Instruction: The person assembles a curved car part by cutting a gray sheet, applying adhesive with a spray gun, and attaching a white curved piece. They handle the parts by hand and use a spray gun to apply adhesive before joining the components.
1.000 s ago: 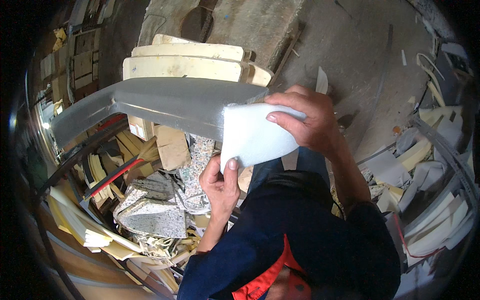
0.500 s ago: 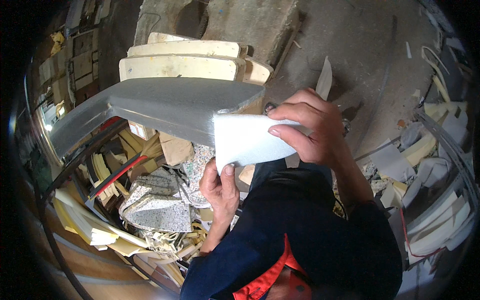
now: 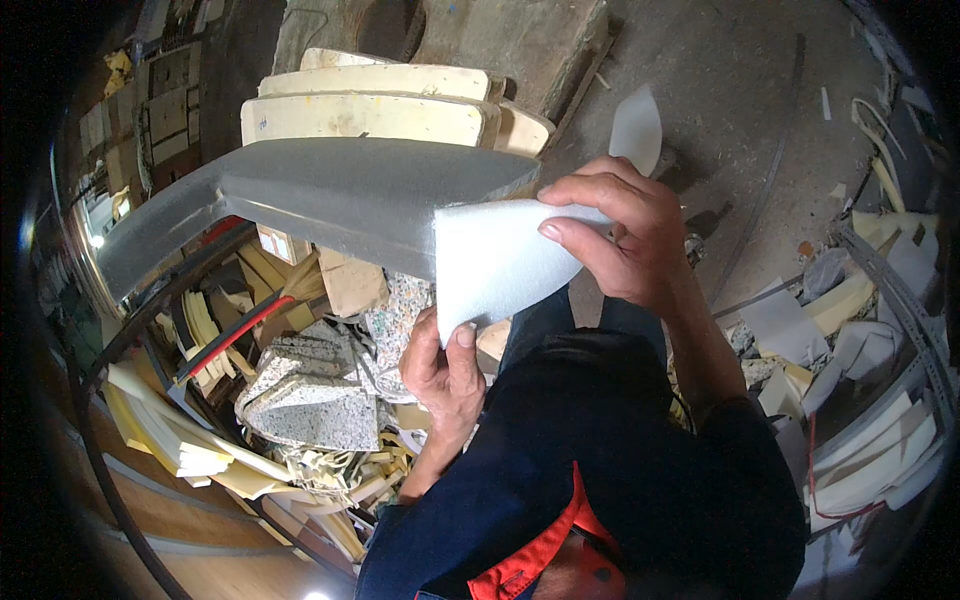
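Observation:
A thin white foam sheet is stretched between my two hands, its straight edge lying at the end of a long, curved grey piece. Thumb and fingers of my left hand pinch its lower corner. Higher up and to the right, my right hand grips the upper part between thumb and fingers. Beyond the knuckles of that hand a pale, leaf-shaped flap sticks up; whether it joins the sheet is hidden. The sheet covers part of the grey piece's right end.
Several cream boards with rounded corners are stacked behind the grey piece. Speckled foam blocks and yellowish foam strips fill the left, near a red-and-black rod. More foam offcuts are heaped at the right.
My right hand has moved slightly up, and the sheet has tilted with it. The pale flap now turns its broad face into view. My left hand keeps its pinch.

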Available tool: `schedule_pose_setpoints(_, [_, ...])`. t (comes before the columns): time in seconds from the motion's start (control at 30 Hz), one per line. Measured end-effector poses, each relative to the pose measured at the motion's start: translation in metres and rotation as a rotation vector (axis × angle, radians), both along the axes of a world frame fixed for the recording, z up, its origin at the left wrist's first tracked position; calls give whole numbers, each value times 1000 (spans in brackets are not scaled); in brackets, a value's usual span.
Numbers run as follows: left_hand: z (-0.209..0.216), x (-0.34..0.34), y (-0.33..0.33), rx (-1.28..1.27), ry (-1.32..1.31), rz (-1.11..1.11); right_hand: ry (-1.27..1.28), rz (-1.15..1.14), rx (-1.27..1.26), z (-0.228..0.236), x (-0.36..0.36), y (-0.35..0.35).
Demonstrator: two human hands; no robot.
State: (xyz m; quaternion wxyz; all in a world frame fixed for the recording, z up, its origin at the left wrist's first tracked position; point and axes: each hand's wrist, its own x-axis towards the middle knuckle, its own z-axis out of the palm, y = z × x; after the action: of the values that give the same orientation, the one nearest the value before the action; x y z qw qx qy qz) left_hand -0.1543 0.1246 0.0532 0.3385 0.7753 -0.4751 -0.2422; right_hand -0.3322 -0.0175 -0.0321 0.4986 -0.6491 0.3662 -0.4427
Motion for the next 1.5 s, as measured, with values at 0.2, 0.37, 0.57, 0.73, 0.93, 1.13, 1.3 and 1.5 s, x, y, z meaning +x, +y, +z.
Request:
schedule_pose_setpoints(0.2, [3,-2,-2,53,69,70,-19,-16,-56,-6,7,-4])
schedule_pose_setpoints(0.37, [4,-6,-5,50,125,90,17,-11,-63,-4,7,-4])
schedule_pose_setpoints(0.57, [3,-5,-5,57,115,94,170,-142,-294,11,13,21])
schedule_pose_setpoints(0.73, [5,-3,-5,104,148,94,197,-24,-354,26,42,64])
schedule_pose_setpoints(0.93, [4,5,-6,89,171,0,306,50,-275,27,58,73])
schedule_pose_setpoints(1.13, [16,42,-21,-213,-161,-245,324,31,-244,30,64,77])
schedule_pose_setpoints(1.3, [28,76,-90,-381,-571,-312,346,-58,-270,25,78,83])
schedule_pose_setpoints(1.5, [5,90,-141,-231,-540,-434,291,-155,-243,20,95,90])
